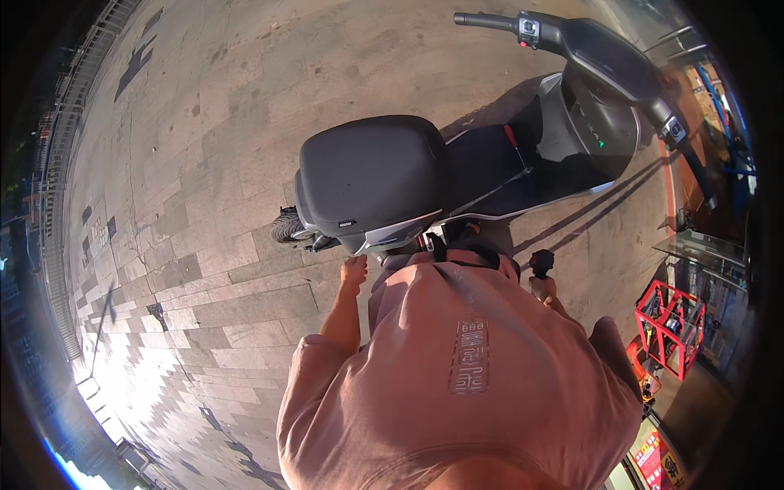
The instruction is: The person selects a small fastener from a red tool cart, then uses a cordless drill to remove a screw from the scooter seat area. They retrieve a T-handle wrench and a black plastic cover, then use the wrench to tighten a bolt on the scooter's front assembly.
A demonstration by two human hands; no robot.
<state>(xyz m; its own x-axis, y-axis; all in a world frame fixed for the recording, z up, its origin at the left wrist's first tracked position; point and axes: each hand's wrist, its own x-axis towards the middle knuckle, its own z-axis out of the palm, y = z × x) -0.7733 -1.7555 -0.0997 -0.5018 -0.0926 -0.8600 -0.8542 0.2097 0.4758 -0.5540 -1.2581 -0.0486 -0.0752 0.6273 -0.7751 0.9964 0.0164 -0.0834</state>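
Observation:
A grey-black electric scooter (572, 131) stands in front of me, its handlebars to the far right and its broad dark seat (367, 175) toward me. My left hand (354, 272) is closed just below the scooter's rear side panel, by the tail end. What its fingers hold, if anything, is too small to make out. Low at my right side, my right hand (544, 287) grips a black tool with a rounded head (541, 261); its exact kind does not show. On the footboard lies a red-handled screwdriver (512, 137).
The rear wheel (287, 226) sticks out at the scooter's left end. A red-framed tool rack (671, 327) stands to my right, with an orange-red object (643, 367) beside it. Paving slabs (220, 163) spread left toward a railing (55, 188). A shopfront (719, 286) borders the right.

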